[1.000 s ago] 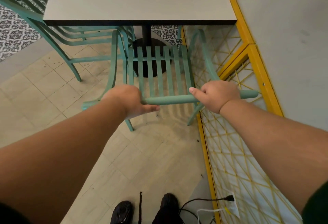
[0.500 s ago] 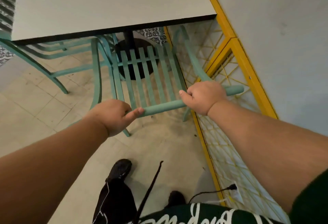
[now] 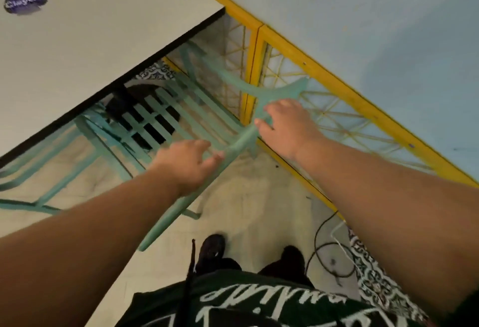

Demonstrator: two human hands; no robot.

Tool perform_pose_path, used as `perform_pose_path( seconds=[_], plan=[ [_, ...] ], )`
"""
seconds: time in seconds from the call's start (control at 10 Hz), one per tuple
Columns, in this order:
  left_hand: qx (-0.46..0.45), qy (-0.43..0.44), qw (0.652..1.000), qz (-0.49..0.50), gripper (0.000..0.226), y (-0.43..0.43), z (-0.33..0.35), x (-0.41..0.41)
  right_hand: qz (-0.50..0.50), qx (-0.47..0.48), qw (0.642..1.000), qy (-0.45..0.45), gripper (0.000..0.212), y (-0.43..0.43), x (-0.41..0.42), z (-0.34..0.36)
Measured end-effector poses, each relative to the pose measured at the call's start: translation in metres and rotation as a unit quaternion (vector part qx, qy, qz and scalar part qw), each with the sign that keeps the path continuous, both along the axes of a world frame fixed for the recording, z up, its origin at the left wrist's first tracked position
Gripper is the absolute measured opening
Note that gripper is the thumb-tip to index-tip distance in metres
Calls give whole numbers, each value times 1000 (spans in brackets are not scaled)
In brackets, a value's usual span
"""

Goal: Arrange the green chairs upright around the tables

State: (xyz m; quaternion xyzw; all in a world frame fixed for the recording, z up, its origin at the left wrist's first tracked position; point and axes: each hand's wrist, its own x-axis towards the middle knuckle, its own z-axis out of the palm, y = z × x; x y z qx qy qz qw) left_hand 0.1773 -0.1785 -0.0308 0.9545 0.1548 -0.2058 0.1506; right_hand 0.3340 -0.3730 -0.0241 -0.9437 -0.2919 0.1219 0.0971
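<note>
The right hand (image 3: pixel 287 124) lies on the right end of the rounded top rail of the green chair (image 3: pixel 207 109) with fingers spread and nearly straight, thumb tucked under the bar, a loose touch and not a clasp. The left hand (image 3: pixel 189 163) meets the same rail further left, fingertips against it; motion blur hides whether they wrap it, so I cannot tell. The chair stands upright, its flat painted slats running under the dark edge of the pale, smooth table (image 3: pixel 103 28) above a black round base (image 3: pixel 145 98). A second green chair (image 3: pixel 51 171) stands to the left, and a yellow frame (image 3: pixel 324 75) with thin lattice stands on the right. Half a second ago the right hand was a fist round the rail — now it has loosened — and the view has swung sideways.
</note>
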Motion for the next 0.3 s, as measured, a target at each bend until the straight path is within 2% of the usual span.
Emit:
perform_pose_path(
  seconds=[0.1,0.3],
  plan=[
    [30,-28,997,-60,70,9,25,37,-62,3,998,11,51,-21,-7,18],
    [43,19,986,-158,63,-27,41,65,-133,-16,990,37,56,-80,-28,33]
  ],
)
